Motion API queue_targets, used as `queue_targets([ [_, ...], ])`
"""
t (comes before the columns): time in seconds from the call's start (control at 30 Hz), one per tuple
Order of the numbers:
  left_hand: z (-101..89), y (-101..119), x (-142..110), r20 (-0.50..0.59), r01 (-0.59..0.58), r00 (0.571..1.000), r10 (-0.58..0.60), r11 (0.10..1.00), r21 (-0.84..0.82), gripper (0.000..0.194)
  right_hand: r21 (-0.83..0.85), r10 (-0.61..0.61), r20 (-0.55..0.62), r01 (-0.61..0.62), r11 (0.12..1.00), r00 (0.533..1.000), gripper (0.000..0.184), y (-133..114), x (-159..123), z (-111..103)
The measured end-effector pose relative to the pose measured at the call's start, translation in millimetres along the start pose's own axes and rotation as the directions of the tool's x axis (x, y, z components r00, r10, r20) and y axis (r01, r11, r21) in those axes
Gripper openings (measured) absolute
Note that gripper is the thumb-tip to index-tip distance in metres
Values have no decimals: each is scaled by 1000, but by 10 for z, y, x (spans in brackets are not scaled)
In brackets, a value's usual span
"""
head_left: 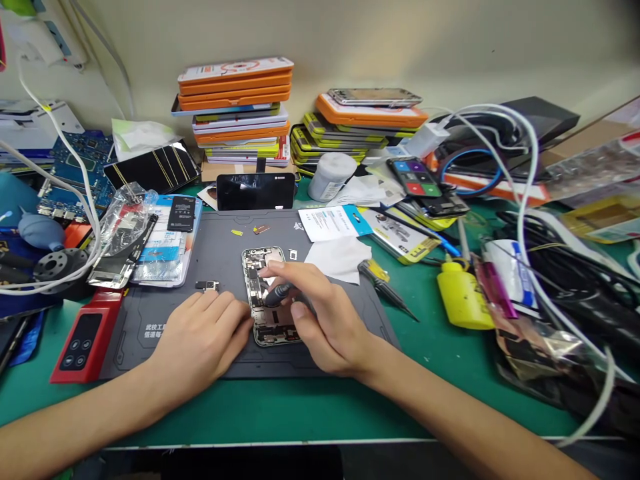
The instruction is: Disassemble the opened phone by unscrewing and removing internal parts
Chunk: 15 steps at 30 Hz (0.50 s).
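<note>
An opened phone (273,320) lies face up near the middle of the dark mat (220,247), between the two hands, probably so that both reach it easily. The right hand (327,317) holds a dark tool (279,293) over it: the fingers close around the tool and the index finger reaches ahead, perhaps to guide it. How the thumb meets the tool is hard to tell. The left hand (207,333) rests at the phone's left edge, its fingers curled together, seemingly to steady the phone; whether they touch or pinch anything underneath is hidden.

A small dark part (207,286) sits beyond the left knuckles and a small white tray (293,255) beside the phone's far right corner, likely set apart to avoid mixing. Toward the mat's far edge lies a yellow strip (237,233).
</note>
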<state>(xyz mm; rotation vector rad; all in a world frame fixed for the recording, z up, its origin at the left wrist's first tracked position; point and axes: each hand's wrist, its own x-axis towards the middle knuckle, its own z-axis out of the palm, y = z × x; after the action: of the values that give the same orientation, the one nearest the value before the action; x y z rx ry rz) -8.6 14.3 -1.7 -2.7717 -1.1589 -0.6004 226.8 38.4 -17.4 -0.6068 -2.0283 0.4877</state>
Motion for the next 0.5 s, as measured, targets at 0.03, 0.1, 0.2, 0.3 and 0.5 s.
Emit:
queue_targets([
  [0.03,-2,1,0,-3,-1,1000,1,1000,-1,23,-5,20,-6,-20,1000,1000,70,-4,-3,6],
  [0.1,-9,0,1,-3,-1,1000,1,1000,-5,25,-7,79,-35,-80,997,996,67,-12,-10,25],
  [0.2,-19,-18,2,-3,15,1000,-15,998,-54,25,71,187,-108,-180,981,976,60,-22,-22,55],
  [0.3,-24,-52,1,0,34,999,-34,984,-174,21,210,279,-126,-249,945,952,52,-25,-36,69],
  [0.5,-32,-86,-9,10,49,999,-48,962,-268,23,378,300,4,-280,883,954,49,-19,-66,91],
])
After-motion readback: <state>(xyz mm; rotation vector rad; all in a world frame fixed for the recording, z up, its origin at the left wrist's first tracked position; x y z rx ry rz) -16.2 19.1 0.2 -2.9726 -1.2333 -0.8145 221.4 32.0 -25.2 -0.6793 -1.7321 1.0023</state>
